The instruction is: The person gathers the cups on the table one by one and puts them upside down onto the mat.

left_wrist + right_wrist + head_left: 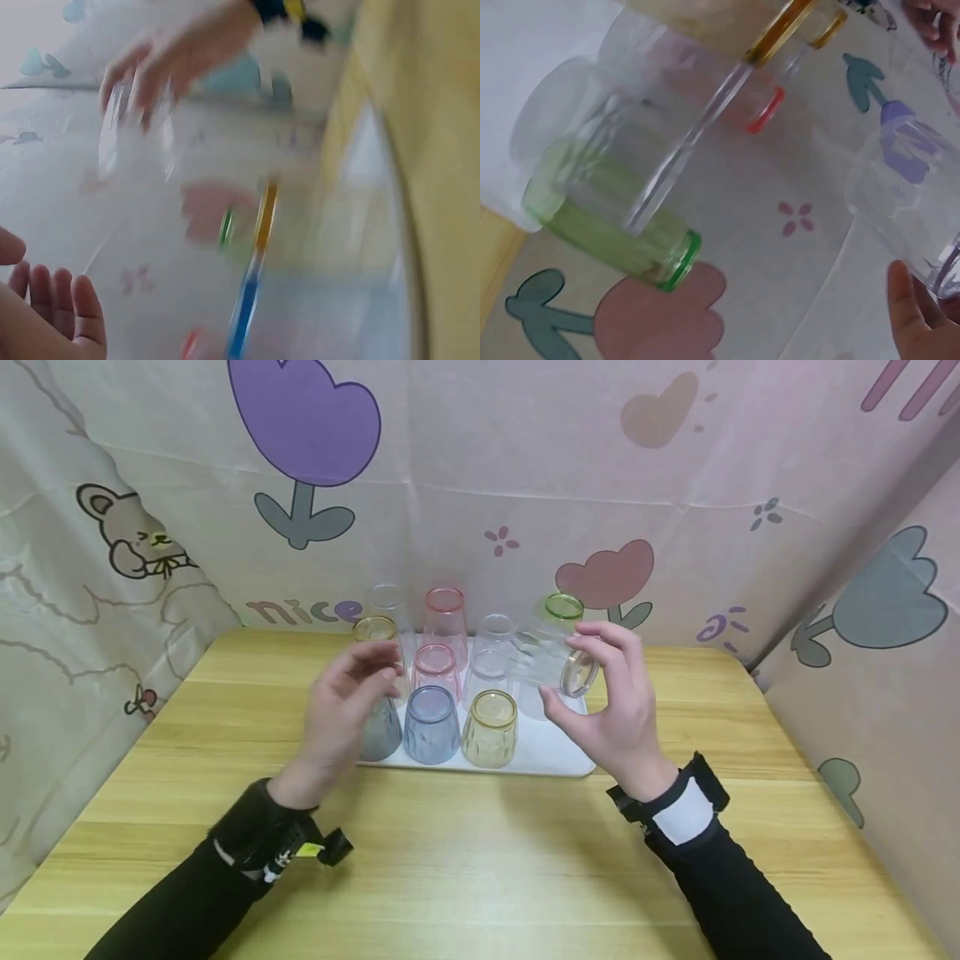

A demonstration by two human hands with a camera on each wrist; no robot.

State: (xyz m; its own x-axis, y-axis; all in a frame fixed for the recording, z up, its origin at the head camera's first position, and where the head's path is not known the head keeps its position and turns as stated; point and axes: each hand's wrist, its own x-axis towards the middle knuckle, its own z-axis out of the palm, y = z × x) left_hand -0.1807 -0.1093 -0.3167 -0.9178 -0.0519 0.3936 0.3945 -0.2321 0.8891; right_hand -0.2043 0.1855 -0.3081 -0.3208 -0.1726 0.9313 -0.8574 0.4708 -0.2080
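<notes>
Pastel cloth printed with tulips and a bear hangs behind a pale wooden table (480,860), where a flat white tray (558,758) keeps a cluster of tinted faceted plastic tumblers (457,693) together, all standing mouth down, probably so they stay steady and clean. The right hand (618,710) holds a clear faceted plastic cup (551,662) tipped on its side above the tray's right end, thumb beneath and fingers curled over its rim. The left hand (348,706) hovers over the left-hand tumblers with fingers loosely spread, holding nothing; its wrist view is too blurred to confirm whether it brushes one.
</notes>
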